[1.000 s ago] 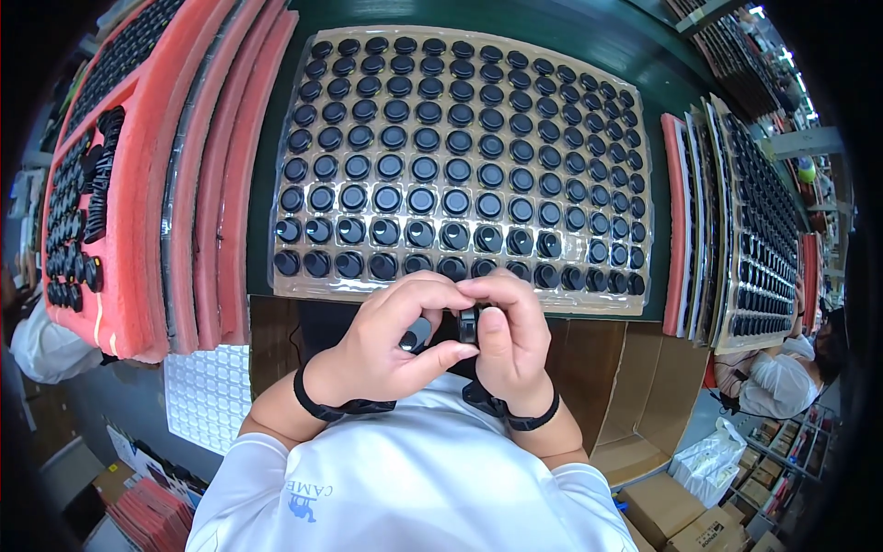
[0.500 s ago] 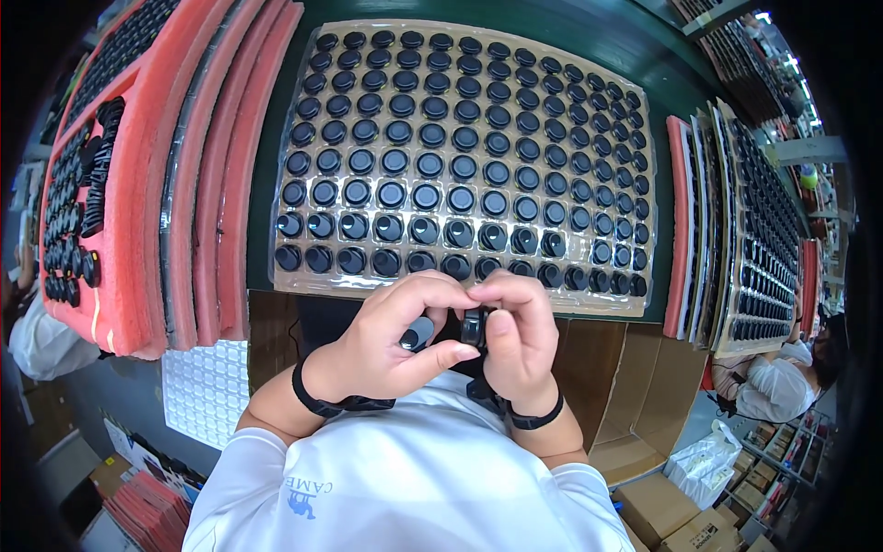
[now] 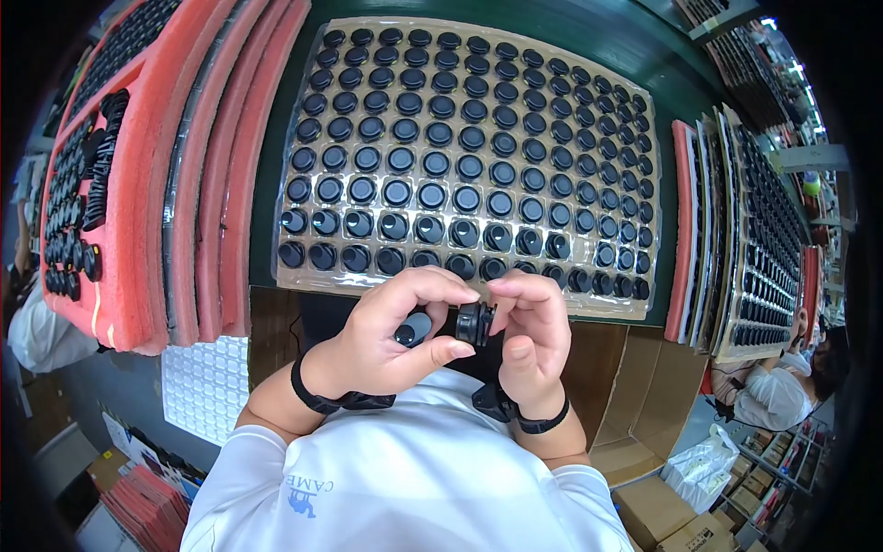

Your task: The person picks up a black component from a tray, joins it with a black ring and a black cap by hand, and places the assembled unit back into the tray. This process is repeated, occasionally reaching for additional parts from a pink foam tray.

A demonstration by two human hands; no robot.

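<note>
My left hand (image 3: 391, 317) is closed around a black round lens-like part (image 3: 472, 324), with a ribbed edge showing at the fingertips. A glossy grey round face (image 3: 414, 329) shows in the same palm; I cannot tell whether it belongs to that part. At the ribbed end is my right hand (image 3: 533, 336), fingers bent and thumb standing away from the part. Beyond both hands lies a clear moulded tray (image 3: 602, 308) on brown board, filled with rows of similar black parts (image 3: 435, 196). One pocket near its right front shows no part.
Pink foam sheets and trays (image 3: 212, 184) stand stacked at the left, black parts in the top one. More loaded trays (image 3: 736, 239) lean at the right. Cardboard boxes (image 3: 653, 511) and a white plastic bag (image 3: 701, 469) sit lower right. Other people work at both sides.
My right thumb has come off the black part and the right hand has opened slightly to the right. The ribbed edge now shows more. My left hand keeps its hold.
</note>
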